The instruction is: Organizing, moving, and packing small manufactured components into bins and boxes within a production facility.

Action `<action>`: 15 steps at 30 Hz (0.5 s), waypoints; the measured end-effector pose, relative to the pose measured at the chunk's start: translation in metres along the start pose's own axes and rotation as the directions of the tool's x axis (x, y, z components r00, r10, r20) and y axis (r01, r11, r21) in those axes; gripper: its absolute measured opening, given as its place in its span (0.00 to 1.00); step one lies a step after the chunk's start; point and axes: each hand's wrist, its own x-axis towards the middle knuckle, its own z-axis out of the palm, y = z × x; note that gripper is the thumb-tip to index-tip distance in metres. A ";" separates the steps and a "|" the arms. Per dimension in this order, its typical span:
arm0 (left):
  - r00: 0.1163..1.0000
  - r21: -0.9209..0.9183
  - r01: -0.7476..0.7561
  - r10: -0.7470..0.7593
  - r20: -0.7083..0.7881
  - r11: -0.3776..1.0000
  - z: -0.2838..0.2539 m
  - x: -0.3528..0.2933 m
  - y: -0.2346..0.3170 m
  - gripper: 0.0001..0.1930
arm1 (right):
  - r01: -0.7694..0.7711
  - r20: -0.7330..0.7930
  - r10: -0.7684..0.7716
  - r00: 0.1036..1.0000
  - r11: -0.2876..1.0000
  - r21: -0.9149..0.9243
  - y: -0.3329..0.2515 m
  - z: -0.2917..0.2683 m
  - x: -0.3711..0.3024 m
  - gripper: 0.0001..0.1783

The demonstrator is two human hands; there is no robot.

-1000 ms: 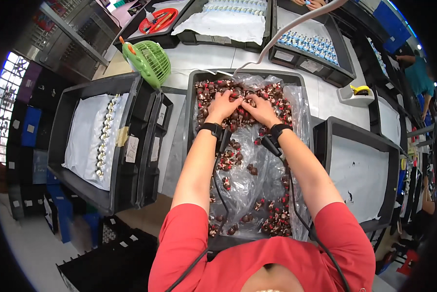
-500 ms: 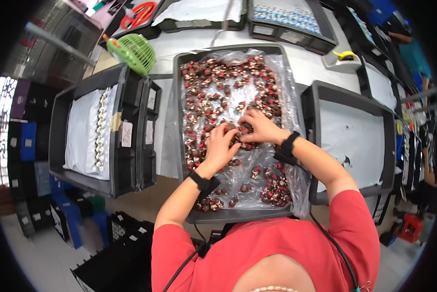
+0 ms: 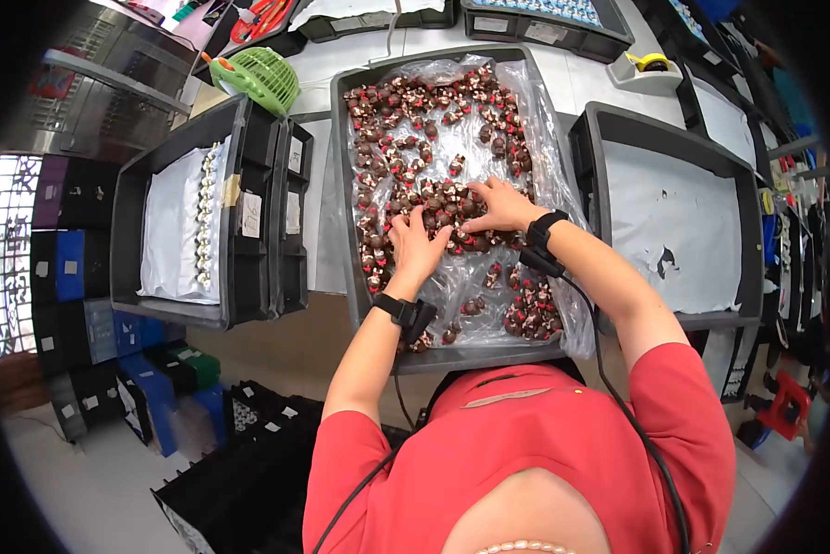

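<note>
A deep grey bin (image 3: pixel 339 175) lined with clear plastic film (image 3: pixel 546 138) holds a great many small round brown pieces (image 3: pixel 433 198) with red and cream parts. They look like tiny figurines, too small to make out fully. My left hand (image 3: pixel 417 247) rests at the near left of a heap in the middle, thumb and fingers spread against the pieces. On the heap's right side lies my right hand (image 3: pixel 505 207), fingers apart and curved over the edge. Neither hand visibly grips a piece; some fingertips are hidden among them.
Left stands a black tray (image 3: pixel 128 231) with white paper and a row of shiny pieces (image 3: pixel 205 217). At right is a tray (image 3: pixel 757 249) lined with torn white paper. A green fan (image 3: pixel 265 78), a tape dispenser (image 3: pixel 646 72) and more trays (image 3: pixel 549 32) stand behind.
The pieces between my hands now form a denser heap in the bin's middle. My hands have drawn apart, one on each side of it. The whole view has shifted slightly.
</note>
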 end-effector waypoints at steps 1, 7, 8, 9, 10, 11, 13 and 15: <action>1.000 -0.004 0.008 -0.008 -0.005 1.000 -0.001 -0.001 0.001 0.38 | 0.036 -0.032 -0.035 0.999 0.999 0.027 -0.001 0.000 -0.004 0.48; 0.983 0.072 0.072 -0.083 0.165 0.995 -0.014 0.024 0.011 0.39 | 0.029 0.004 -0.031 1.000 0.981 0.192 0.000 0.007 0.007 0.52; 0.978 0.069 0.069 -0.081 0.193 0.995 -0.016 0.026 0.008 0.39 | 0.070 -0.004 -0.072 0.997 0.971 0.229 -0.001 0.007 0.005 0.54; 0.980 -0.006 0.011 -0.010 0.198 1.000 -0.017 0.027 0.003 0.39 | 0.063 0.026 -0.072 0.997 0.965 0.254 -0.002 0.010 0.001 0.54; 0.980 -0.006 0.018 -0.016 0.200 1.000 -0.017 0.021 -0.002 0.39 | 0.056 0.057 -0.074 0.996 0.959 0.278 -0.003 0.013 -0.003 0.55; 0.968 -0.083 0.012 0.010 0.252 0.996 -0.017 0.015 -0.003 0.38 | 0.095 0.068 -0.119 0.991 0.956 0.278 -0.003 0.013 -0.007 0.55; 0.940 -0.160 0.017 0.039 0.340 0.987 -0.014 0.002 -0.007 0.37 | 0.125 0.096 -0.153 0.984 0.961 0.247 -0.005 0.017 -0.021 0.55; 0.941 -0.138 0.026 0.022 0.337 0.990 -0.011 -0.007 -0.007 0.42 | 0.139 0.078 -0.165 0.983 0.953 0.269 -0.001 0.023 -0.025 0.55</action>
